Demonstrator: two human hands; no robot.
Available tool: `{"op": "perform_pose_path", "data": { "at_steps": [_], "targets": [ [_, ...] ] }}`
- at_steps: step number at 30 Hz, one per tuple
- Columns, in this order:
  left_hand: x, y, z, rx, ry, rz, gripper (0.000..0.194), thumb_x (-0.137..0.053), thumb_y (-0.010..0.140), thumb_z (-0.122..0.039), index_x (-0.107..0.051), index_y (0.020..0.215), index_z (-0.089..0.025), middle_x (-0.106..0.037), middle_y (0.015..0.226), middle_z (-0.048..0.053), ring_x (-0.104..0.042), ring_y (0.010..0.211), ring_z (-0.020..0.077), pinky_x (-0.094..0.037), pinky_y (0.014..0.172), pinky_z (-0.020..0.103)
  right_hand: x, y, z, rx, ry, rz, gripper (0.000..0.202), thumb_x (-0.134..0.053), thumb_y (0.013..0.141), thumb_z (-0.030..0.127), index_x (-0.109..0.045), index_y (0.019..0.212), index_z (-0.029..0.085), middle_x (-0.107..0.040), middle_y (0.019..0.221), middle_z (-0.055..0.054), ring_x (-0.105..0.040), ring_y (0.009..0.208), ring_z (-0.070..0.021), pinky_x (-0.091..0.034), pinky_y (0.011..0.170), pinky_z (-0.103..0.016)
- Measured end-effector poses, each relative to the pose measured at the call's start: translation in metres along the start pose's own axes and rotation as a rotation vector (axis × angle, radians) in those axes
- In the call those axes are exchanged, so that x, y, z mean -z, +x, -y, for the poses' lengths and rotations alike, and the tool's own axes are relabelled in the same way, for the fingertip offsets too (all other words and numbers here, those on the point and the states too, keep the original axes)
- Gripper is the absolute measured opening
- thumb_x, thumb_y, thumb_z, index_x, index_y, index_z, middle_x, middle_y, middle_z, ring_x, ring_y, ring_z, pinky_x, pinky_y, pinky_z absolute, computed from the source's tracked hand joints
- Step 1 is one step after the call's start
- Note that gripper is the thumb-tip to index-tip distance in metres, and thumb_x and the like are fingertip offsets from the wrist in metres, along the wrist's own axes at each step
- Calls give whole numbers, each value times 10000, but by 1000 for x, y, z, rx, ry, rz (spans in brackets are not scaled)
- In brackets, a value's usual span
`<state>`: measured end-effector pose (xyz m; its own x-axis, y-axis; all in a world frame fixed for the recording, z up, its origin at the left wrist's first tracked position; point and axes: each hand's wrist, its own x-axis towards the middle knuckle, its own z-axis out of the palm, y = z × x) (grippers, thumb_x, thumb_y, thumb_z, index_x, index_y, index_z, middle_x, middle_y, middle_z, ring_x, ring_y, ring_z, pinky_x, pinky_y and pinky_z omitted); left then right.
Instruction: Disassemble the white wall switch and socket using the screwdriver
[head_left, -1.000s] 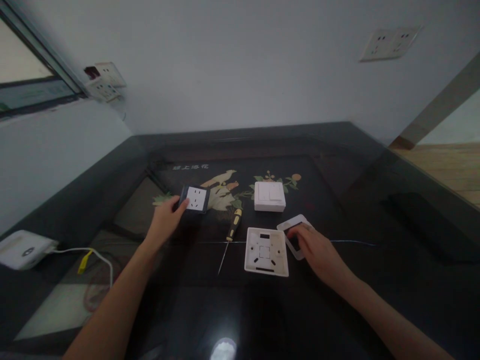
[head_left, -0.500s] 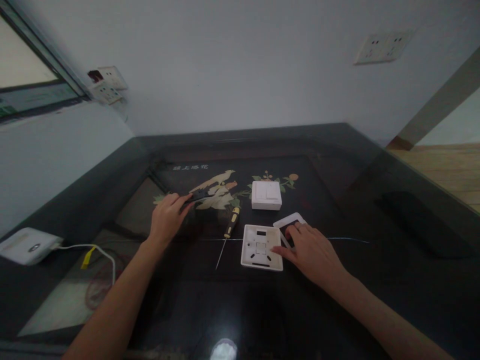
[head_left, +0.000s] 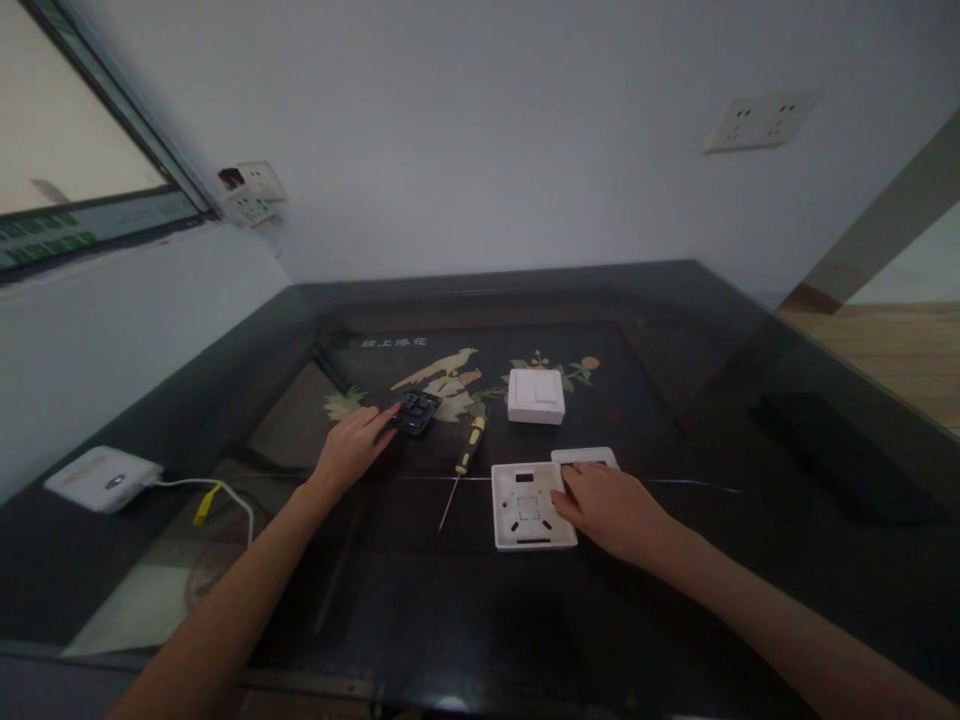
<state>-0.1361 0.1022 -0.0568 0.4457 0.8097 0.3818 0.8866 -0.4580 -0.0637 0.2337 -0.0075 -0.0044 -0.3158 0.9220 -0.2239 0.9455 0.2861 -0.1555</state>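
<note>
My left hand (head_left: pixel 354 440) has its fingertips closed at the left edge of a black square plate (head_left: pixel 417 411), which lies on the dark table. My right hand (head_left: pixel 606 505) rests over a thin white frame (head_left: pixel 585 455), thumb spread apart from the fingers; the hand hides much of the frame. The thumb reaches the right edge of an open white square box (head_left: pixel 529 506). Between the hands lies a screwdriver (head_left: pixel 471 447) with a yellow and black handle, its shaft pointing toward me. Behind the white box sits a white switch unit (head_left: pixel 536 396).
A white device (head_left: pixel 103 478) with a white cable and yellow tag (head_left: pixel 205 505) lies at the left. The glossy table (head_left: pixel 450 620) meets the wall behind. Wall sockets (head_left: pixel 761 122) are at the upper right, others (head_left: pixel 251 205) at the upper left.
The black plate has been lowered and now lies flat, its face visible. The white frame has turned from tilted to flat, behind and right of the open box. The view has shifted slightly.
</note>
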Motion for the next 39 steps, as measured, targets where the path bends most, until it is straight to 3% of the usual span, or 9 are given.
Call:
{"op": "perform_pose_path", "data": {
  "at_steps": [5,8,12,16,21,28,33,36,39],
  "targets": [
    [18,1,-21,83,-54,66,349,-463,932,-294,-629,1214,-172,-681,941,107,-661,925,257,-516,838,351,-14,-9,1,-7,29,-19,341,-365,1003,313,-659,1002,140,-730,995,-124,-695,946,-266,-501,783,-366],
    [31,6,-59,141,-100,134,306,-391,979,-307,-659,1057,-181,-682,955,95,-667,951,236,-515,848,333,-21,-12,4,-16,32,-41,355,-336,1015,287,-665,1006,155,-729,1015,-123,-691,974,-256,-496,823,-363],
    [37,19,-115,152,-146,296,365,-498,939,-526,-653,857,-206,-690,899,71,-689,870,227,-520,735,302,-24,-11,8,-11,29,-47,379,-317,1025,298,-668,1034,155,-728,1041,-128,-687,1003,-263,-490,857,-372],
    [35,36,-138,158,-134,463,301,-592,925,-450,-670,903,-160,-688,952,97,-681,869,228,-544,763,343,-20,-8,15,11,28,-35,375,-325,1023,281,-672,1040,142,-734,1036,-133,-690,1011,-273,-490,858,-377],
    [25,71,-124,194,-117,542,316,-596,957,-331,-581,1228,-170,-613,1235,97,-641,1037,228,-562,871,434,-16,6,35,68,44,-27,343,-373,1004,267,-689,1008,135,-749,991,-123,-704,958,-266,-490,820,-352],
    [-6,138,-130,211,-156,479,336,-605,951,-330,-573,1241,-164,-607,1247,101,-637,1052,239,-559,878,446,-12,25,68,136,77,-20,340,-408,984,299,-703,994,129,-758,972,-133,-715,922,-274,-500,795,-356],
    [-13,151,-137,191,-257,461,340,-608,949,-330,-573,1240,-158,-607,1245,104,-638,1052,240,-559,878,445,-12,33,93,161,98,-1,346,-409,1001,325,-690,1007,123,-748,975,-131,-709,923,-249,-527,816,-378],
    [-6,142,-110,194,-334,440,329,-600,954,-329,-575,1239,-167,-606,1248,101,-637,1051,236,-559,880,444,-15,46,111,175,107,34,291,-510,982,374,-652,1073,137,-709,1037,-82,-683,928,-201,-548,837,-402],
    [7,116,-62,250,-400,408,311,-591,959,-328,-582,1230,-176,-606,1253,100,-636,1050,231,-558,884,439,-17,64,128,192,113,66,317,-595,942,373,-606,1176,160,-649,1158,-75,-655,983,-200,-559,844,-421]
  ]
}}
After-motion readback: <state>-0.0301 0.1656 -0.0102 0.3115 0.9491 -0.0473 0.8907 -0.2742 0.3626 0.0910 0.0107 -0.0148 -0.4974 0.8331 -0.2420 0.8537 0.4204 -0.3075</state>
